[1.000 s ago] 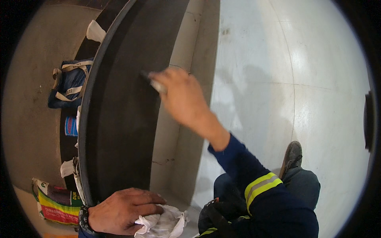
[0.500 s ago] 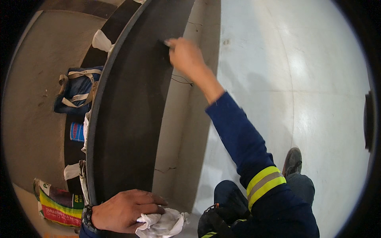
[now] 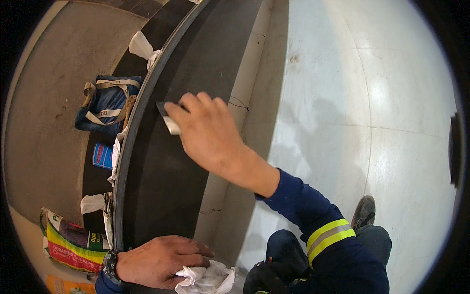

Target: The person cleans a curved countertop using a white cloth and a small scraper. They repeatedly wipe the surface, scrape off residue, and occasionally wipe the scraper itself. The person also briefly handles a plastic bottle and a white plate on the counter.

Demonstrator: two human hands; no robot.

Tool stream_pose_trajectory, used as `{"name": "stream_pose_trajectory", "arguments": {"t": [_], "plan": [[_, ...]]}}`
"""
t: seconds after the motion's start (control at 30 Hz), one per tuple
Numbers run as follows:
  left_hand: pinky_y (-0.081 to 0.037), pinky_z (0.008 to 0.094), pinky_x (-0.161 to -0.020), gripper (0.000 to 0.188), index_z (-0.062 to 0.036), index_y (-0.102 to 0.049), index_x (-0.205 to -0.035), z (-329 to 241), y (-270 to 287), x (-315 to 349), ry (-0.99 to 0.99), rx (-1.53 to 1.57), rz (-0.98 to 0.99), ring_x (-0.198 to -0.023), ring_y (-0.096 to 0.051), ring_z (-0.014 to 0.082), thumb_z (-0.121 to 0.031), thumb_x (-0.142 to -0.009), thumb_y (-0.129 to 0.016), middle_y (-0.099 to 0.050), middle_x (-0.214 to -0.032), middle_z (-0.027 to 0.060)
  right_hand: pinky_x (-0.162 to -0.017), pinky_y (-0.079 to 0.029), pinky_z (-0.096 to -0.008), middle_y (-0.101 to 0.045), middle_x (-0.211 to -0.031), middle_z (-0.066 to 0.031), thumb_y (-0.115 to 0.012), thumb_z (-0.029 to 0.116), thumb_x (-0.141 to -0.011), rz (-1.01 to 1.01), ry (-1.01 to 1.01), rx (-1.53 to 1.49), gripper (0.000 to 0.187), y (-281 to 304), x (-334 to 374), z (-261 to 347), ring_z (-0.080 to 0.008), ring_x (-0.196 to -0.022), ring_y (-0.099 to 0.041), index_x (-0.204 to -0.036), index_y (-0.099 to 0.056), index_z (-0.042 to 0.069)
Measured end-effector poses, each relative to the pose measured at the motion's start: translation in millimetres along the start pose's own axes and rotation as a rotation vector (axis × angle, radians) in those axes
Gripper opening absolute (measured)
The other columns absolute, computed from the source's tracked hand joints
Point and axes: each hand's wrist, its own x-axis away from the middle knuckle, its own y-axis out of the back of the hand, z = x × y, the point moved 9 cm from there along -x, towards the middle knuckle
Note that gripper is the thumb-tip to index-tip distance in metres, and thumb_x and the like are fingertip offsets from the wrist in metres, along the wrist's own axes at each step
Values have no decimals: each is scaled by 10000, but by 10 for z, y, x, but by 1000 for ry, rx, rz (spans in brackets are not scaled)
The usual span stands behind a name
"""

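My right hand [image 3: 213,134] is closed on a putty knife [image 3: 169,120] with a thin dark blade and a whitish handle. It is over the middle of a long black countertop [image 3: 166,181]; whether the blade touches the surface I cannot tell. My left hand [image 3: 154,262] rests at the counter's near end, its fingers curled over a crumpled white cloth [image 3: 208,279]. A dark band circles the left wrist. The palm side of the left hand is hidden.
Left of the counter's raised edge are a blue bag [image 3: 110,105] with pale straps, a blue can [image 3: 103,156], white cloths [image 3: 142,46] and a colourful sack [image 3: 73,245]. Thin wires [image 3: 240,104] stick out beside the counter's right edge. Pale tiled floor [image 3: 342,98] lies at right.
My right hand has drawn the putty knife nearer along the counter and leftward. My left hand stays on the cloth. The view has shifted slightly.
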Motion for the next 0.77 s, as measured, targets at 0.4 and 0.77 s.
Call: {"name": "stream_pose_trajectory", "arguments": {"t": [0.4,0.77], "plan": [[-512,444,-1026,409,-44,-672,-1207,-69,31,-75,2,7,-6,-1209,-633,331,-245,-857,-737,-651,-1295,152,-825,-466,-453,-630,-1024,-149,-575,91,-893,-28,-61,31,241,36,-188,-404,-305,-984,-604,-1086,-717,74],[-511,437,-1034,384,-50,-659,-1214,-73,70,-67,17,-13,-12,-1202,-636,316,-219,-874,-719,-630,-1316,165,-936,-487,-489,-660,-1095,-123,-621,114,-905,-7,-265,-10,327,-159,-238,-1111,-321,-1061,-621,-1220,-706,121]]}}
